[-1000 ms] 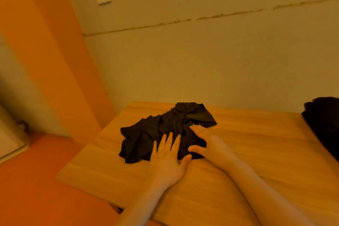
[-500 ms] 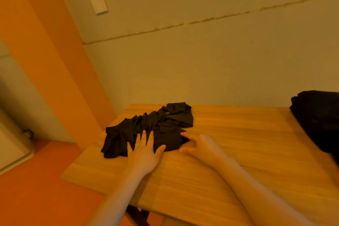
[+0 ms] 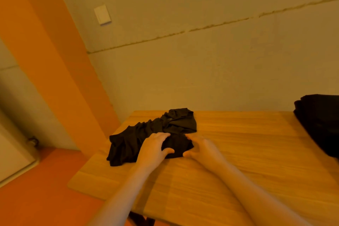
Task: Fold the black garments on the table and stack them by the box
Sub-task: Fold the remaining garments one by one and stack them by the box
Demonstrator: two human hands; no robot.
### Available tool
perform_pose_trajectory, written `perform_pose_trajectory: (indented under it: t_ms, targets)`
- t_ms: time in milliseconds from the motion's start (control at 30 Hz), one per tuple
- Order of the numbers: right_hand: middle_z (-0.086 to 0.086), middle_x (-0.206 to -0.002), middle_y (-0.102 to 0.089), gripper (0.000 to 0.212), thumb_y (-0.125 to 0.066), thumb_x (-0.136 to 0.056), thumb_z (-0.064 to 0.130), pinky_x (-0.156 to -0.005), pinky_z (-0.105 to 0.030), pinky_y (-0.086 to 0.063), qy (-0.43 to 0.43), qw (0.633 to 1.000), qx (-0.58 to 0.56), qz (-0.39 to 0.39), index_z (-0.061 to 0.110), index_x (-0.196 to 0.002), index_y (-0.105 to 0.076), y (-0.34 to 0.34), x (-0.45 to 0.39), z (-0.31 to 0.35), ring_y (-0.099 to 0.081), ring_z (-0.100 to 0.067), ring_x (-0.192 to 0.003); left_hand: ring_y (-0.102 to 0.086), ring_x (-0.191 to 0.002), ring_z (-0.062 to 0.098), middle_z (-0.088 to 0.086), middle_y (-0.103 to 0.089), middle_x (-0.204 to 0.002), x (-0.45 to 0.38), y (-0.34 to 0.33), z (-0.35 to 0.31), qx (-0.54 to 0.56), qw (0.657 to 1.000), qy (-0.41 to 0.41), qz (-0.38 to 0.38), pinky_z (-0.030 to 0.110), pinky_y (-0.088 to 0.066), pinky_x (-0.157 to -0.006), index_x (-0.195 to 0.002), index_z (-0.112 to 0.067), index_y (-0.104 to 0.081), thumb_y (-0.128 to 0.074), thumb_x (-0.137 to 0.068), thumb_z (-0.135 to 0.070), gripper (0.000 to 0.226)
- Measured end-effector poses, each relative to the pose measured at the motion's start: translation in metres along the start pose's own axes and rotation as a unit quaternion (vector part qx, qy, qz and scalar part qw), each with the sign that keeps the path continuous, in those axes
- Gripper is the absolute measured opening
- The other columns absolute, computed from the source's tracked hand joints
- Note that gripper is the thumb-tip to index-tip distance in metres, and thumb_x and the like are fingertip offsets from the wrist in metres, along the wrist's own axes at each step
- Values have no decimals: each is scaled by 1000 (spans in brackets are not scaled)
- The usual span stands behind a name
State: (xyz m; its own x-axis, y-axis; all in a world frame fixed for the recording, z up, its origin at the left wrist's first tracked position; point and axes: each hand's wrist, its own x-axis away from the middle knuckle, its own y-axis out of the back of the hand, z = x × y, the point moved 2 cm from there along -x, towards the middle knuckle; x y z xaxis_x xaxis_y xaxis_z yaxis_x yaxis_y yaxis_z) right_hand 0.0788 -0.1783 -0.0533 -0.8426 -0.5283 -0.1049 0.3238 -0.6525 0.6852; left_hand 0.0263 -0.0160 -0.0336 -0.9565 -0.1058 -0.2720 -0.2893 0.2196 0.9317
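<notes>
In the lower middle of the frame we see 2 bare hands on a crumpled black garment (image 3: 146, 134) that lies on the left part of a wooden table (image 3: 229, 167). The garment stretches from the table's far edge, near the wall, down toward the left edge, bunched into folds along its length.

The left hand (image 3: 154, 147) sits on the near part of the cloth, fingers curled over a fold and thumb pressed in from the near side, so it grasps the fabric. The right hand (image 3: 203, 147) is just beside it, on the right edge of the same fold; its fingers bend onto the cloth and its thumb meets the fabric's near edge, pinching it. Between the 2 hands a small dark hump of cloth stands up.

At the right edge of the frame a second heap of black fabric (image 3: 319, 124) rests on the table, well apart from the hands, cut off by the frame. We cannot tell whether it is folded.

On the pale wall (image 3: 201, 60) in the upper left is a white switch plate (image 3: 102, 14), and an orange floor (image 3: 36, 189) shows at lower left.
</notes>
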Motion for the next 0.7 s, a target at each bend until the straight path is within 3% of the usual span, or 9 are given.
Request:
perform_pose_trajectory:
  t_ms: [100, 233, 333, 400, 467, 533, 600, 700]
  targets:
    - [4, -147, -37, 66, -66, -83, 31, -111, -28, -28, 13, 1000, 16, 12, 24, -141, -35, 1, 3, 3, -32, -11, -135, -54, -105, 8, -6, -66, -109, -2, 3, 7, -12, 1000, -3, 1, 33, -39, -101, -109, -20, -70, -59, -91, -27, 22]
    - [6, -146, -37, 65, -67, -82, 26, -109, -28, -27, 9, 997, -80, -8, 25, -140, -37, 14, 0, 16, -33, -11, -135, -54, -79, -4, -9, -66, -86, -9, 34, -1, 143, 986, 26, -88, 6, -39, -76, -88, -17, -72, -61, -89, -18, 11]
    - [11, -138, -42, 72, -72, -79, 25, -107, -34, -37, 50, 987, -150, 41, 26, -141, -36, 31, -22, 48, -38, -9, -128, -54, -67, 2, -3, -64, -75, -26, 76, -18, 209, 974, 26, -86, 12, -40, -61, -80, -14, -67, -58, -91, -18, 15]
    - [6, -115, -58, 43, -68, -82, 21, -92, -31, -48, 83, 983, -138, 84, 16, -123, -55, 46, -41, 77, -55, -12, -110, -51, -59, 3, 2, -60, -69, -42, 106, -27, 204, 974, 8, -101, 17, -38, -57, -79, -10, -65, -56, -93, -18, 19]
    - [1, -84, -63, 3, -64, -87, 16, -68, -21, -50, 96, 982, -144, 81, 14, -89, -63, 69, -58, 103, -61, -14, -79, -46, -53, 1, -2, -52, -62, -55, 138, -33, 197, 972, -4, -130, 18, -34, -55, -79, -6, -63, -51, -95, -15, 22]
    - [1, -74, -60, 11, -62, -88, 14, -58, -15, -45, 115, 981, -145, 60, 17, -77, -61, 99, -70, 124, -57, -10, -68, -48, -60, 2, 1, -54, -68, -66, 167, -35, 198, 971, -8, -132, 24, -37, -61, -80, -5, -62, -49, -96, -17, 23]
    - [0, -79, -61, 3, -61, -88, 12, -66, -21, -47, 136, 977, -155, 62, 10, -88, -64, 128, -75, 142, -58, -11, -73, -56, -74, 9, 1, -61, -80, -72, 194, -35, 226, 972, 5, -69, 24, -45, -67, -82, -13, -63, -52, -95, -26, 21]
    - [0, -81, -62, 5, -59, -89, 8, -68, -21, -50, 166, 974, -135, 72, 9, -91, -63, 167, -76, 162, -60, -10, -75, -66, -79, 11, -4, -69, -83, -73, 222, -40, 270, 954, 35, 126, 19, -51, -67, -84, -20, -65, -65, -79, -39, 20]
